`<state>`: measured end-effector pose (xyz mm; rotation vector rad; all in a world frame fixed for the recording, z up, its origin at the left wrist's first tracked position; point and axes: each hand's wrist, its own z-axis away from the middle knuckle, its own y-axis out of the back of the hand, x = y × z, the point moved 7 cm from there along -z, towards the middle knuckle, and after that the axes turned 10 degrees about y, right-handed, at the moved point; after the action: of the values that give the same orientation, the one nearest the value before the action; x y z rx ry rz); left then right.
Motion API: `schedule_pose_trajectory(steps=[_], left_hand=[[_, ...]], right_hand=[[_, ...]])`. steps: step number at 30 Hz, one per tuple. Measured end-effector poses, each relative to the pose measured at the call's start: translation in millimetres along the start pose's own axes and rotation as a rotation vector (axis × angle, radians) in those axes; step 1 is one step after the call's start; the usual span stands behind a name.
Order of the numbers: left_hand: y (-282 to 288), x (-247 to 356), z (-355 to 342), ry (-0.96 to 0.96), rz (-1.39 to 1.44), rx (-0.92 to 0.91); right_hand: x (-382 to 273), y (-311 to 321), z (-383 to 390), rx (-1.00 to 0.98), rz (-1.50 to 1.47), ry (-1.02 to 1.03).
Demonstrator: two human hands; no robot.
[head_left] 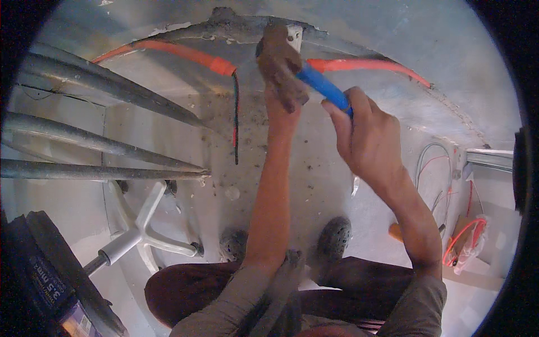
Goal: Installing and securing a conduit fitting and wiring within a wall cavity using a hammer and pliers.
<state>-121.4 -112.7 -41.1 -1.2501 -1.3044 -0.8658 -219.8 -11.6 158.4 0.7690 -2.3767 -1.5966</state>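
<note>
My right hand is closed around the blue handle of a tool. The handle slants up and left to a dark brown, uneven mass. I cannot tell whether this mass is the tool's head or a covering on my left hand. My left hand reaches up to the wall behind it, its fingers hidden. Just above stands a small white wall box with holes, in a rough recess. Orange conduits, left and right, run along the wall toward it.
Red and black wires hang from the left conduit. Metal pipes lie at the left, near a white chair base and a dark box. Debris dots the floor between my shoes. Orange tubing and loose cables are at right.
</note>
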Motion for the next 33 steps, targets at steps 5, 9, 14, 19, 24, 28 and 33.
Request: schedule_pose_trajectory(steps=[5,9,14,19,24,28,33], left_hand=[[-11.2,1.5,1.8,0.433,0.09,-0.052],[15.2,-23.7,-11.4,0.254,0.256,-0.004],[-13.0,35.7,4.5,0.106,0.261,-0.108],[-6.3,17.9,5.4,0.026,-0.26,0.654],[-8.0,29.0,-1.2,0.187,-0.054,0.01],[7.7,77.7,6.7,-0.217,-0.314,0.243],[-3.1,57.8,-0.3,0.0,-0.101,0.078]], right_hand=[[29.4,-10.2,-2.1,-0.028,0.068,-0.12],[-17.6,11.4,-5.5,0.072,-0.116,0.019],[34.3,-21.9,10.3,-0.004,-0.039,-0.066],[3.7,-13.8,11.8,-0.027,-0.126,-0.089],[56.7,-38.1,13.8,-0.064,0.012,-0.162],[30.2,-22.3,19.5,-0.077,-0.144,-0.209],[65.8,-41.2,13.7,-0.115,-0.091,-0.252]])
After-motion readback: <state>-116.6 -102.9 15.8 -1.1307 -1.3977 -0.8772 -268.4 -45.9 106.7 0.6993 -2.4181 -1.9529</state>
